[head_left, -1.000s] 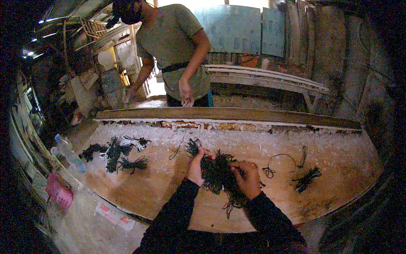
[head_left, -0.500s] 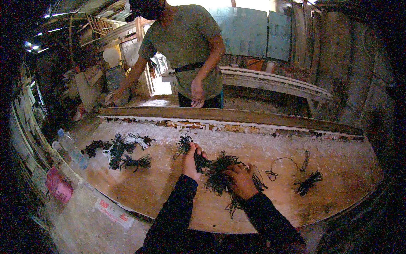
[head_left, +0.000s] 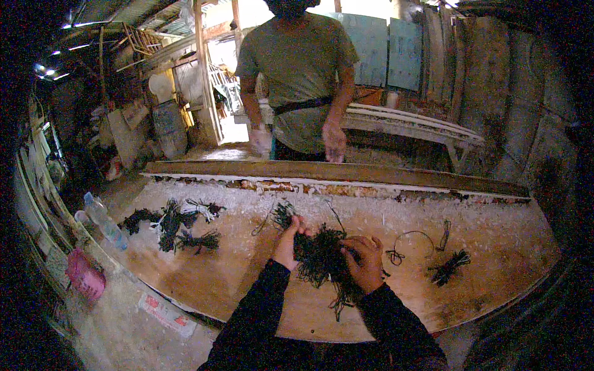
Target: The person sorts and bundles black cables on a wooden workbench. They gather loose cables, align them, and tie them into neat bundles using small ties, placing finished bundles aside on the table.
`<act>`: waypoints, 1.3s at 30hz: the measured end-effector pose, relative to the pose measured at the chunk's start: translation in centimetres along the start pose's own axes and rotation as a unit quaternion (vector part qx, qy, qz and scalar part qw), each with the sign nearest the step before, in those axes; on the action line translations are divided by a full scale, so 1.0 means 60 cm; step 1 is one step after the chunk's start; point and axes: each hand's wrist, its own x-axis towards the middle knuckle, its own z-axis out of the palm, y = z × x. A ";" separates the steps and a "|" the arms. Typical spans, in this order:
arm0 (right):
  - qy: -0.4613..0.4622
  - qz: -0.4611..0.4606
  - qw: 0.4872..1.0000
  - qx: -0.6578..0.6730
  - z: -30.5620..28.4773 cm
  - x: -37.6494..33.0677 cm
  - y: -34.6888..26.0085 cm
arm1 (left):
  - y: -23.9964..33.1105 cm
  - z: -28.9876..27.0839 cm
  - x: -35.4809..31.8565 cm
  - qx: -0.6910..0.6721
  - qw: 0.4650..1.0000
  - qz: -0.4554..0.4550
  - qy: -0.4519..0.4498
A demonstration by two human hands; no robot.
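one hard tug could knot the dark cords (head_left: 318, 256) toward the desk's (head_left: 433, 300) near edge: left hand (head_left: 288, 246) closed round some, right hand (head_left: 366, 263) curled, its hold unclear.

Left grip (head_left: 288, 245) on dark strands (head_left: 320, 256) — perhaps cord, right grip (head_left: 366, 264) alongside

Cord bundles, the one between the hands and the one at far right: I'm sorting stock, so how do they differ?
The central cord bundle is larger; the far-right cord bundle is smaller. The central bundle lies between the left hand and right hand; the far-right bundle lies untouched. The central bundle looks shaggy and spread; the far-right bundle is narrower. Both are dark and thin-stranded.
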 end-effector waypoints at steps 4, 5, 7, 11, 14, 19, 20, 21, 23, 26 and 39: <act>-0.004 -0.050 0.999 0.003 0.002 -0.002 -0.012 | -0.021 0.025 -0.008 0.024 0.995 -0.085 -0.041; -0.009 -0.064 0.998 0.004 0.003 -0.003 -0.015 | -0.022 0.031 -0.012 0.023 0.994 -0.096 -0.053; -0.036 -0.076 0.996 0.021 0.004 -0.004 -0.016 | -0.023 0.040 -0.023 0.005 0.988 -0.107 -0.110; -0.055 -0.088 0.993 0.049 0.009 -0.008 -0.014 | -0.020 0.039 -0.028 0.039 0.992 -0.091 -0.085; -0.058 -0.098 0.993 -0.001 0.012 -0.010 -0.009 | -0.023 0.031 -0.020 0.032 0.994 -0.073 -0.072; -0.095 -0.098 0.991 0.009 0.013 -0.012 -0.003 | -0.020 0.026 -0.009 0.000 0.995 -0.031 -0.091; -0.113 -0.090 0.989 -0.004 0.014 -0.012 -0.002 | -0.020 0.027 -0.010 0.000 0.997 -0.029 -0.073; -0.108 -0.102 0.989 0.018 0.014 -0.012 -0.002 | -0.021 0.027 -0.012 -0.001 0.998 -0.027 -0.056; -0.117 -0.111 0.986 0.034 0.014 -0.012 -0.002 | -0.022 0.027 -0.013 0.001 0.999 -0.026 -0.043; -0.082 -0.136 0.986 0.043 0.013 -0.012 -0.002 | -0.024 0.022 -0.010 -0.002 0.999 -0.021 -0.038; -0.133 -0.026 0.981 -0.140 0.031 -0.010 0.014 | 0.010 0.009 -0.002 0.065 0.994 0.076 0.041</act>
